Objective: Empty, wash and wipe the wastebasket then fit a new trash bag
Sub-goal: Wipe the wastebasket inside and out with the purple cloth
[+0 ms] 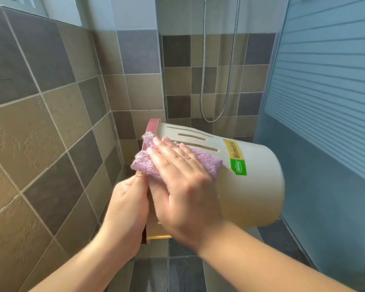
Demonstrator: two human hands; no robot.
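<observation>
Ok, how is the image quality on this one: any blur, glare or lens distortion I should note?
Head view: the right hand pressing the purple cloth on the wastebasket is smeared by motion blur, the left hand slightly less; wide-angle bending curves the tile lines and the glass door edge; lighting is soft and even, without harsh glare.

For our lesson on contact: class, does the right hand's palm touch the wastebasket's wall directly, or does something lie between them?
Something lies between. A folded purple cloth sits under the flat right hand, pressed against the cream wastebasket just below its slots. The left hand grips the basket near its rim, with nothing visible in between.
</observation>
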